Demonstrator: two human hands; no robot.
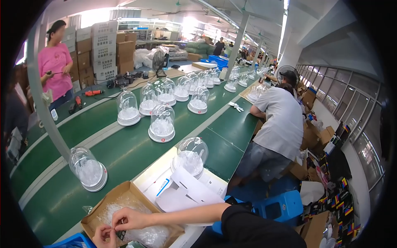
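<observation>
My right hand (129, 218) reaches over an open cardboard box (131, 188), its thumb and fingers pinched together. Close against it, at the lower edge, my left hand (104, 236) is closed too, fingertips meeting those of the right. Whatever they hold is too small to make out; a small dark green piece (121, 234) shows just beside the fingers. Under my right wrist the box contains clear plastic bags (151, 236) and shredded clear bits. A cut white sheet (188, 192) lies beyond my forearm, and behind it stands a clear dome on a white base (191, 156).
Several more domes (162, 124) stand along the green conveyor (124, 153); one tilted-looking dome (89, 169) is nearer, left. White gloves (235, 106) lie on the green bench. A co-worker (275, 124) leans over it at right, near a blue stool (281, 206). A blue bin (74, 239) sits lower left.
</observation>
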